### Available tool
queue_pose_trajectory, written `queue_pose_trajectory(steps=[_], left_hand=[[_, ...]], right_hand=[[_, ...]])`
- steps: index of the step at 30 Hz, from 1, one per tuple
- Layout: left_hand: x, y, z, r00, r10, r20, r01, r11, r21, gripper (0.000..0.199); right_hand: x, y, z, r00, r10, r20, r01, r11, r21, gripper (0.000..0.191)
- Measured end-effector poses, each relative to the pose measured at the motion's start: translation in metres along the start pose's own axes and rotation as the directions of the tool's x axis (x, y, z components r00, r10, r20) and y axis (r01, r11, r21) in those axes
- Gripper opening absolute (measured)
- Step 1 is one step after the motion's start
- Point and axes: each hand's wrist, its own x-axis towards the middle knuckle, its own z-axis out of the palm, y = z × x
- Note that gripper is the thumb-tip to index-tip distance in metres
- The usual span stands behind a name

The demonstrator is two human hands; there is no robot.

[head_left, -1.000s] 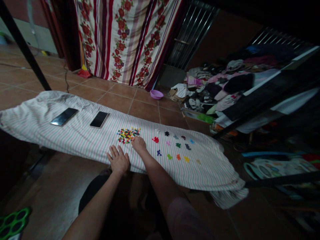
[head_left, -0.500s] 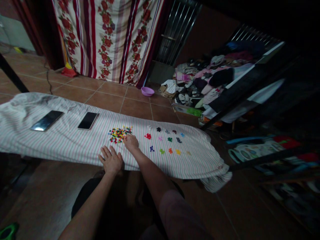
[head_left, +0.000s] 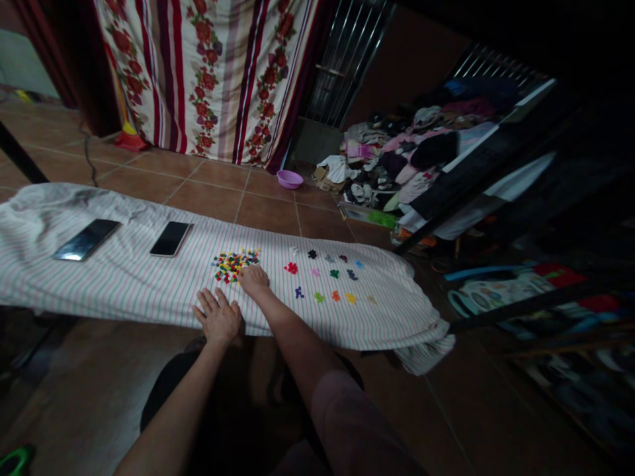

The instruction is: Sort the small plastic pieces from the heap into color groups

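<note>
Presently, left hand: open, flat on the striped cloth, empty.
Right hand: curled against the coloured-piece heap; any hold hidden.
Colour-sorted pieces: beyond it rightward, spaced to keep colours apart.

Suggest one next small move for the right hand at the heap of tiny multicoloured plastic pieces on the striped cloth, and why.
Probably take one piece from the heap of small multicoloured plastic pieces with the right hand and place it on its colour's group, like the small red cluster. The hand sits at the heap's edge, and single-colour clusters lie just right of it.
</note>
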Motion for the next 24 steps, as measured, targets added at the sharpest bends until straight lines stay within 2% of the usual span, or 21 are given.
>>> queue_pose_trajectory(steps=[6,10,13,18,24], left_hand=[[0.0,0.0,-0.002,1.0,-0.002,0.031,0.002,1.0,0.003,0.06],[0.001,0.0,0.001,1.0,0.004,0.013,-0.004,1.0,0.011,0.06],[0.001,0.0,0.002,1.0,0.002,0.011,-0.002,1.0,-0.001,0.06],[0.001,-0.001,0.002,1.0,-0.004,0.019,0.005,1.0,-0.024,0.061],[0.001,-0.001,0.003,1.0,0.002,0.009,-0.002,1.0,0.003,0.061]], right_hand=[[0.001,0.007,0.015,0.99,-0.039,-0.134,0.046,0.997,0.055,0.028],[0.002,0.02,0.028,0.973,-0.008,-0.232,0.066,0.968,0.242,0.025],[0.003,0.029,0.036,0.962,0.049,-0.267,0.071,0.903,0.424,0.02],[0.004,0.04,0.044,0.957,0.144,-0.252,0.079,0.707,0.702,0.018],[0.0,0.044,0.048,0.973,0.201,-0.11,0.035,0.345,0.938,0.02]])
